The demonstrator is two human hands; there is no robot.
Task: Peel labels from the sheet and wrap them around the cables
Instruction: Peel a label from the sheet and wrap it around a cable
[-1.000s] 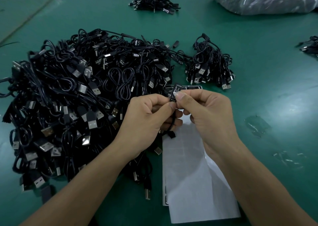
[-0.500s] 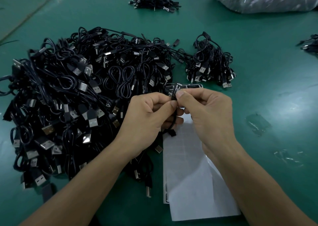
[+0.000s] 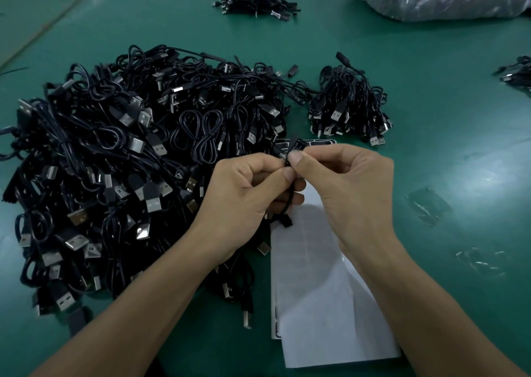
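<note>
Almost nothing has moved since the earlier frames. Both hands stay together at the same place above the far end of the label sheet (image 3: 316,290), and only the right thumb (image 3: 296,158) has crept a little to the left over the label (image 3: 297,146).

The left hand (image 3: 247,192) has its fingers curled and pinches a thin black cable (image 3: 288,201) between thumb and forefinger. The rest of this cable hangs down between the two hands, toward the sheet. The right hand (image 3: 350,187) pinches the small black label with thumb and forefinger just where it meets the cable, and its other fingers are loosely bent. One part of the label stands up above the thumbs, so I judge that the wrapping is not yet closed.

The cable looks light and very soft, so it will bend away if it is held far from the label. It is better to hold it close on both sides of the wrapping place. The label is thin, floppy and sticky, and should be taken by its free edge only, because it can stick to the skin or fold crooked.

A big pile of USB cables (image 3: 129,161) lies at the left on the green table (image 3: 431,118), and a smaller pile (image 3: 350,109) lies just beyond the hands. Some unpeeled labels (image 3: 321,143) show at the far end of the sheet.
</note>
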